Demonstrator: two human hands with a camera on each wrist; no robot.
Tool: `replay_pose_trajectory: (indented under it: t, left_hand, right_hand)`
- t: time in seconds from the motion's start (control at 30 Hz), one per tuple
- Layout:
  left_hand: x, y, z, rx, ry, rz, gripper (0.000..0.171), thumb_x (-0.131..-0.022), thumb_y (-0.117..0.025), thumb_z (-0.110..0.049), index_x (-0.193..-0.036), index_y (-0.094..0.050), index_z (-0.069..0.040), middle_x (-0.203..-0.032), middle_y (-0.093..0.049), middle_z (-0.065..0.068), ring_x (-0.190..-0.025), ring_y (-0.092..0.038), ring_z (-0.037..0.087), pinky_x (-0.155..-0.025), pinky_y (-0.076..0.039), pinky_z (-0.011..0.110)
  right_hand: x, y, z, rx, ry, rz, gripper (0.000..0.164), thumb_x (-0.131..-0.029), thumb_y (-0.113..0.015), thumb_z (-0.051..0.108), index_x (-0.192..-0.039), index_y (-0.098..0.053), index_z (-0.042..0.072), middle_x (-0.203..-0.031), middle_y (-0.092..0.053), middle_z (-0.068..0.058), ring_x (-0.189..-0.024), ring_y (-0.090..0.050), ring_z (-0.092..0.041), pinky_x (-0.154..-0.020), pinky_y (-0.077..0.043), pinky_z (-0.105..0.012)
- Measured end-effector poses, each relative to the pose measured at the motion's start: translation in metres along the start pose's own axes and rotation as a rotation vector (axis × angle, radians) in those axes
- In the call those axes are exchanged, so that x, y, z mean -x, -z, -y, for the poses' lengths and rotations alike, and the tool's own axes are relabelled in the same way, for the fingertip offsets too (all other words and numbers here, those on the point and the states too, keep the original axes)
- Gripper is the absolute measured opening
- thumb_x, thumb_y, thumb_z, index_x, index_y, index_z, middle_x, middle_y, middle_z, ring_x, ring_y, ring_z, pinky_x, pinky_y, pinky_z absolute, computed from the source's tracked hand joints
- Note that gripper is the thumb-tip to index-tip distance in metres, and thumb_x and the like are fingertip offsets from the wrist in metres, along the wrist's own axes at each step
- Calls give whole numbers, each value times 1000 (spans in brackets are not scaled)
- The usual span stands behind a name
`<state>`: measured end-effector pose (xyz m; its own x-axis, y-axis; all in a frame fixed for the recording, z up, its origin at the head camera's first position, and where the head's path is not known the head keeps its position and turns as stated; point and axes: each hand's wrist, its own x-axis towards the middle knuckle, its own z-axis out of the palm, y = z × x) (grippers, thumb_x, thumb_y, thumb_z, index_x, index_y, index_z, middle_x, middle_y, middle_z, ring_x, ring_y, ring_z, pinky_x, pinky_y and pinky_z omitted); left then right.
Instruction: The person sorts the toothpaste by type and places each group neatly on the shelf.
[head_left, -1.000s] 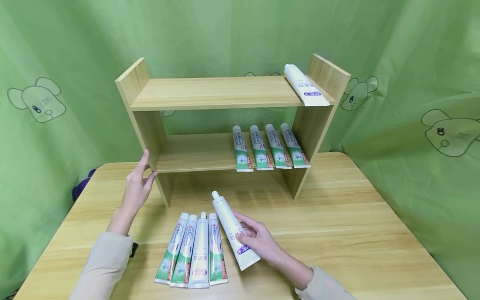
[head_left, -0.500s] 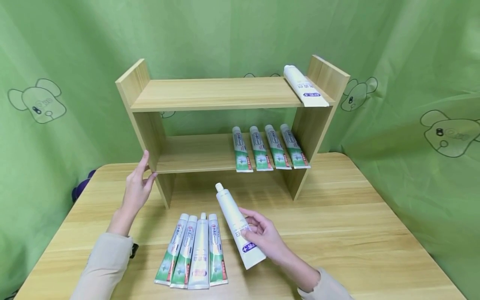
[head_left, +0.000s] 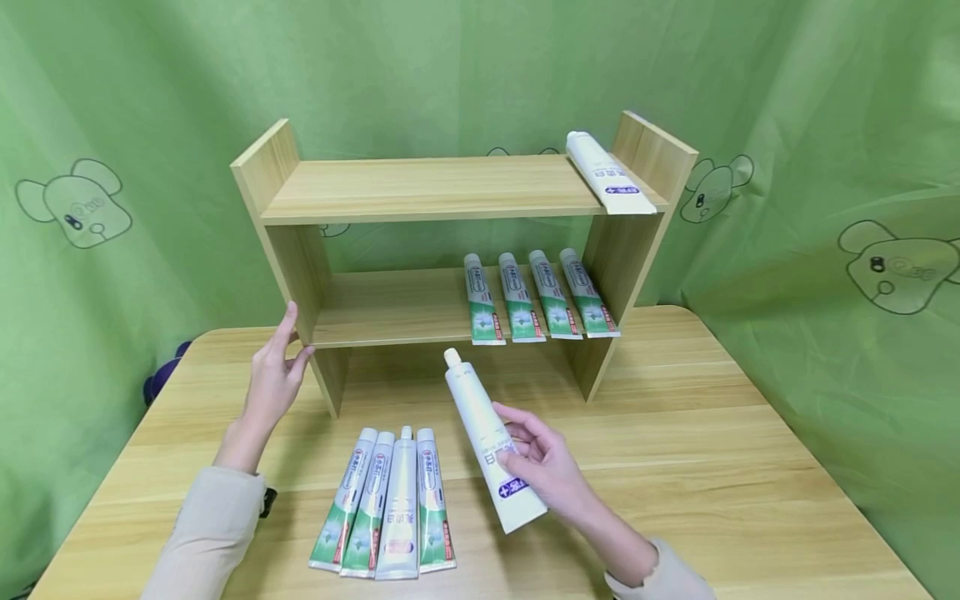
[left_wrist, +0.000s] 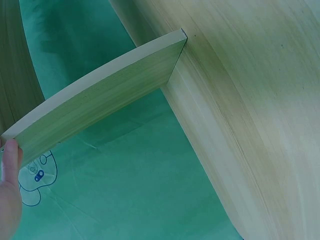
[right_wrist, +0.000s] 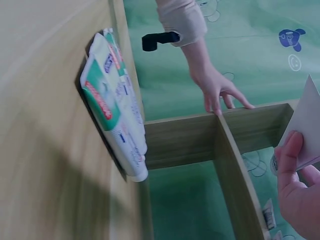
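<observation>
My right hand (head_left: 543,467) pinches a white toothpaste tube (head_left: 483,433) with purple print near its flat end, thumb on top. The tube is held above the table, cap towards the wooden shelf (head_left: 435,212). In the right wrist view its white tail (right_wrist: 307,125) shows by my fingers. My left hand (head_left: 273,375) holds the shelf's left side panel, its thumb on the front corner of the middle board (left_wrist: 95,95). On the table lie more tubes side by side, several green-and-white toothpaste tubes (head_left: 367,504) and a white toothpaste tube (head_left: 400,508) among them.
Several green-and-white toothpaste tubes (head_left: 517,300) lie in a row at the right of the middle board. Another white toothpaste tube (head_left: 607,171) lies at the right of the top board. A green curtain (head_left: 420,75) hangs behind the wooden table (head_left: 697,433).
My right hand has moved the white toothpaste tube up and to the right, away from the tubes on the table. The left hand stays on the side panel.
</observation>
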<state>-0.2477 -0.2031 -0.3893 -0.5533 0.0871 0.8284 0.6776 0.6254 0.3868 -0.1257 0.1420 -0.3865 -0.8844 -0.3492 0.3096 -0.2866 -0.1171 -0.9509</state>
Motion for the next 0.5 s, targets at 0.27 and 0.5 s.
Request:
replay_pose_trajectory:
  t: [0.27,0.5]
  left_hand:
    - [0,1,-2,-4,12,10,83,-72,-60,23,-142,-29,-9,-129,-43,31,-89,-58,47,-60,-56,36]
    - [0,0,-1,0,0,-2,83,-72,-61,21,-142,-29,-11,-129,-43,30,-87,-58,48,-59,-56,37]
  right_hand:
    - [-2,6,15,34,24,-34,52,-81,-51,-11,-130,-32,-14,-104,-52,-32,-84,-63,-11,-60,-61,-33]
    - [-5,14,28,39,59,-83,51,-81,-51,-12,-131,-37,-9,-103,-61,-5,-84,-64,-12,-60,-61,-31]
